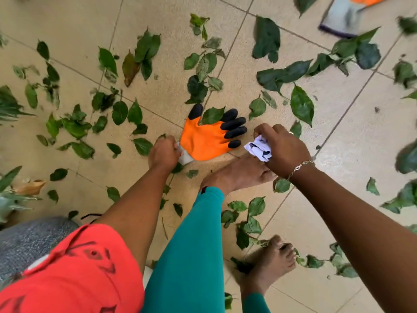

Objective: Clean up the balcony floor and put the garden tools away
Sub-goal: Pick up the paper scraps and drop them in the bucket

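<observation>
An orange garden glove with black fingertips lies flat on the beige tiled floor, with a green leaf on its fingers. My left hand pinches its grey cuff at the glove's left end. Just right of the glove, my right hand grips a crumpled white paper. A second glove, grey-cuffed with an orange part, lies at the top right. Cut green leaves and twigs are strewn all over the tiles.
My bare feet stand among the leaves right below the glove, in teal leggings. Potted plant foliage reaches in from the left edge. A grey speckled object sits at the lower left.
</observation>
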